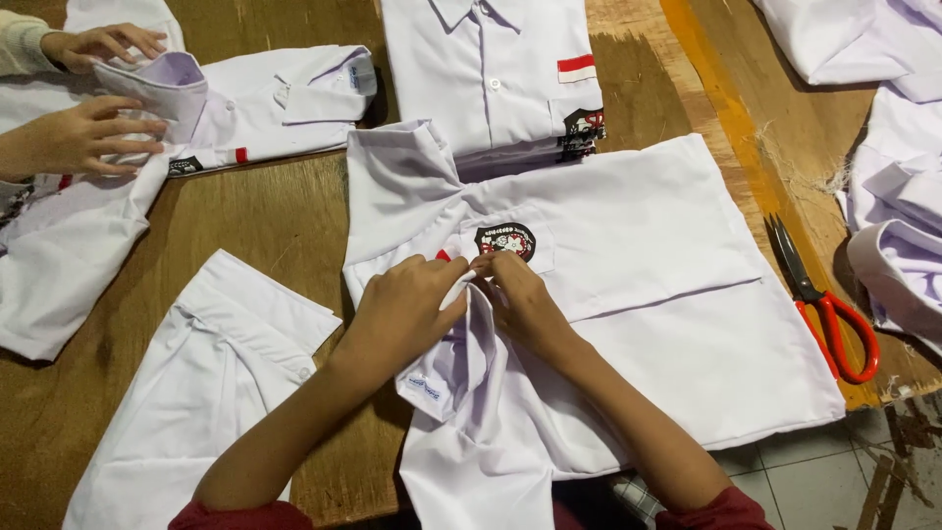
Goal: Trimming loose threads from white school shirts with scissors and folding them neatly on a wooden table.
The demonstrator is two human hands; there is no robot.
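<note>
A white shirt (628, 294) lies spread across the middle of the frame on the wooden worktop (265, 211), front up, with a round dark badge (505, 239) on its chest pocket. Both hands meet just below that badge. The left hand (402, 309) pinches a fold of cloth by the collar (446, 363), its grip narrow and closed on the fabric; the right hand (520, 302) does the same from the other side, fingertips touching the left's.

To do this well, both pinches should stay close to the placket, so the front edges lie flush and the collar does not twist. The cloth below the hands is bunched; it wants smoothing flat toward the lower edge before any fold is pressed.

Red-handled scissors (829, 304) lie at the right, near the shirt's hem but apart from it, blades pointing up the frame. A folded shirt (496, 69) sits at top centre. At upper left, another person's hands (83, 132) work on a separate shirt.
</note>
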